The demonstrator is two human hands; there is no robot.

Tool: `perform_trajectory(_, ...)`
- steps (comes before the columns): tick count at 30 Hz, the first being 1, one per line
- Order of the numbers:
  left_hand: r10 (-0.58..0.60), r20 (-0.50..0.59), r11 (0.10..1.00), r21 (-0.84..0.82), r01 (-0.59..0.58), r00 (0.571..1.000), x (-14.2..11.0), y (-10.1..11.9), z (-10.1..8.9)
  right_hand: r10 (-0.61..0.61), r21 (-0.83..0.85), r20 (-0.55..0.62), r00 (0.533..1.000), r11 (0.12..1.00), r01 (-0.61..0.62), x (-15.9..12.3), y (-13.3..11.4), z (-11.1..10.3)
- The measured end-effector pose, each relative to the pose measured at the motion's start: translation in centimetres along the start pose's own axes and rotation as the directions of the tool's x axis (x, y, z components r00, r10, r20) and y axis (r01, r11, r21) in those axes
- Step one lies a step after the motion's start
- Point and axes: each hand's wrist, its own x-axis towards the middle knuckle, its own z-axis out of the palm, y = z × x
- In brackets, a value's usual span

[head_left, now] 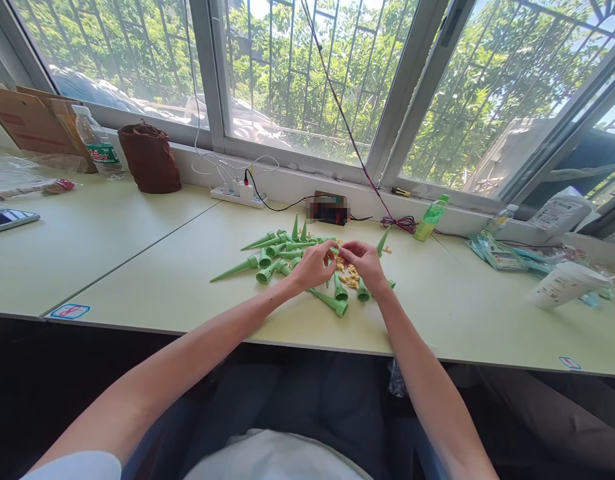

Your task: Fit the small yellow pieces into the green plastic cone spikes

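Left hand (313, 267) partly hides green cones (240, 268); phone (8, 219) cropped.

Green tapered spikes (235, 269), open wide ends, loose on tabletop (157, 283); most lying flat, a few tip-up. Small tan pieces (349, 280) heaped among them.

Strong daylight comes through the windows (317, 87) across the top (almost white in patches), while the space below the table (147, 280) sinks near black. Wide-angle stretch slants both sides; detail between left hand (315, 265) and right hand (365, 261) is soft.
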Motion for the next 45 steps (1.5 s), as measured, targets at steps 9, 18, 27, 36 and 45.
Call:
perform_trajectory(9, -0.051, 0.014, 0.996, -0.079, 0.052, 0.999, 0.1, 0.3, -0.1, 0.011, 0.015, 0.028, 1.000, 1.000, -0.012, -0.3, -0.5, 0.1)
perform_trajectory(18, -0.051, 0.038, 0.995, -0.085, 0.054, 0.998, 0.1, -0.1, 0.1, 0.002, 0.025, 0.040, 0.999, 1.000, -0.003, -0.2, -0.5, 0.1)
perform_trajectory(27, -0.068, -0.017, 0.998, -0.011, 0.068, 0.998, 0.1, -0.3, 0.2, 0.007, 0.020, -0.110, 0.994, 1.000, -0.005, 0.0, -0.4, 0.2)
perform_trajectory(36, -0.127, -0.079, 0.991, -0.052, 0.123, 0.989, 0.3, -0.2, 0.0, 0.000, -0.124, 0.077, 0.997, 0.992, 0.010, 0.1, 0.7, 0.1)
perform_trajectory(45, -0.227, -0.088, 0.964, -0.160, 0.211, 0.970, 0.5, -0.1, -0.1, -0.013, -0.193, 0.162, 0.987, 0.980, 0.045, 0.0, 0.7, 0.0)
